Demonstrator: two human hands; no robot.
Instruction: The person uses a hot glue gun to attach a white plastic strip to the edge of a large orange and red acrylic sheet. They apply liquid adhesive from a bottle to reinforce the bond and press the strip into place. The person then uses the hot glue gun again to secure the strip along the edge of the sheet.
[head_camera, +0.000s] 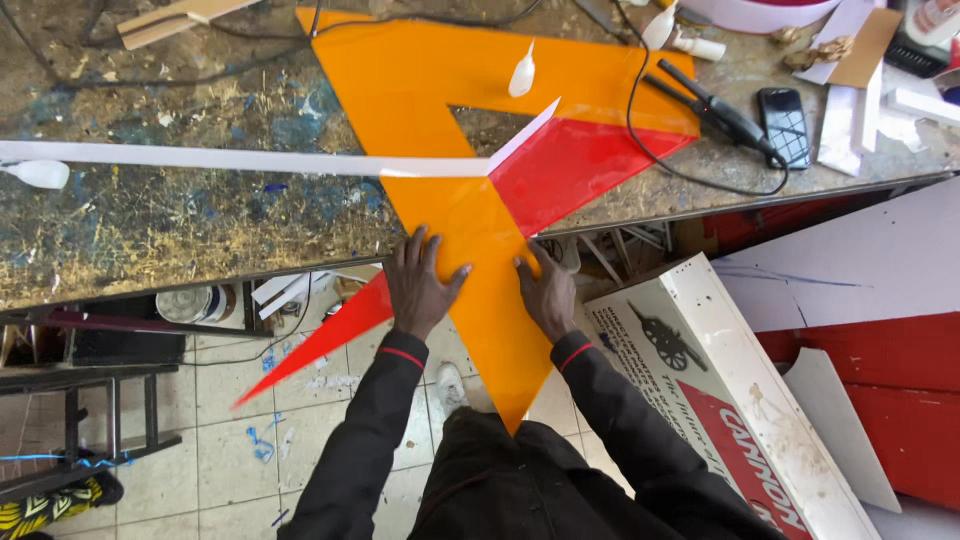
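Note:
A large orange plastic sheet (420, 90), cut into an angular letter shape, lies on the paint-stained workbench (150, 220) and hangs over its front edge. A red sheet (575, 165) lies under it at the right, and a red point (320, 345) sticks out at lower left. A long white strip (230, 160) stands on edge along the orange shape and bends at the notch. My left hand (420, 285) presses flat on the overhanging orange tip with fingers spread. My right hand (545, 290) grips that tip's right edge.
A white glue bottle (521, 72) lies on the orange sheet. A black corded tool (715, 110) and a phone (784, 122) rest on the bench at right, near card scraps. A white sign box (740, 380) and red-and-white panels (880, 330) lean at right. A metal frame (100, 400) stands on the tiled floor.

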